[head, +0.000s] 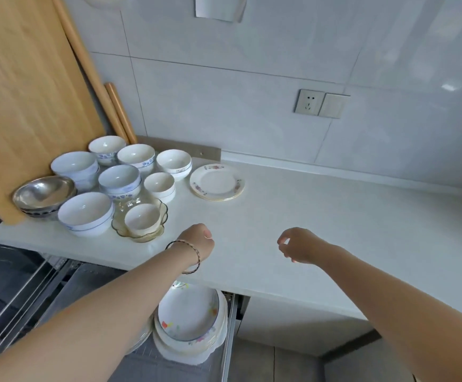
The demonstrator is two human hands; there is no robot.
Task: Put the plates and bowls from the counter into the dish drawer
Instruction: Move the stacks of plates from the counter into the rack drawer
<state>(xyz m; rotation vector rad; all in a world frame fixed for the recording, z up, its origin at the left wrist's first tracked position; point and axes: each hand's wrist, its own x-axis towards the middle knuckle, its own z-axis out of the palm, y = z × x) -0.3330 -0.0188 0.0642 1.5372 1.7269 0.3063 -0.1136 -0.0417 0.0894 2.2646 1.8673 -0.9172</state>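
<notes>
Several white and blue-patterned bowls (119, 179) crowd the left end of the white counter (320, 216), with a steel bowl (43, 193) and a small cup inside a glass dish (141, 220). A short stack of floral plates (216, 181) lies to their right. Below the counter edge, the pulled-out dish drawer (231, 326) holds a pile of floral plates (188, 318). My left hand (198, 239) hovers over the counter, fingers curled under, holding nothing. To the right, my right hand (300, 245) hangs over the counter with loosely curled fingers and holds nothing.
A large wooden board (25, 92) and two wooden rolling pins (119, 111) lean on the tiled wall at the left. A wall socket (308, 102) sits above the counter. Wire rails of the drawer (25, 293) run out at the lower left.
</notes>
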